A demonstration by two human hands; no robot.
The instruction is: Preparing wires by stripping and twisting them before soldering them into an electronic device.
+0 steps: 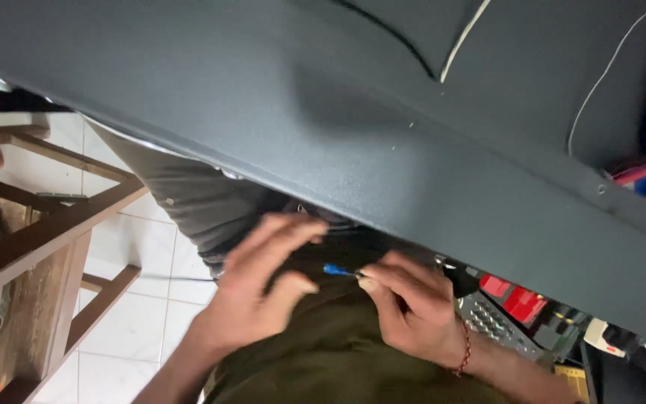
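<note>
A: What does the head view show of the right hand?

B: The right hand sits low and right of centre, just under the near edge of the grey panel. Its fingers are curled in, and the thumb and forefinger pinch a thin tool with a blue tip. That tip points left, into the gap between the two hands. A red cord circles the wrist.

A: And the left?

B: The left hand is to the left of the tip, blurred. The fingers are spread and loosely bent and the thumb is out. It grips nothing. Its thumb is near the blue tip, but I cannot tell whether they touch.

A: What lies under the hands?

B: Olive cloth is nearest the camera, with grey cloth further off to the left.

A: Anything around?

B: A wooden frame stands at the left over a white tiled floor. At the right, below the panel, there is a grey keypad and red parts. A white wire and a dark wire run over the panel's far side.
</note>
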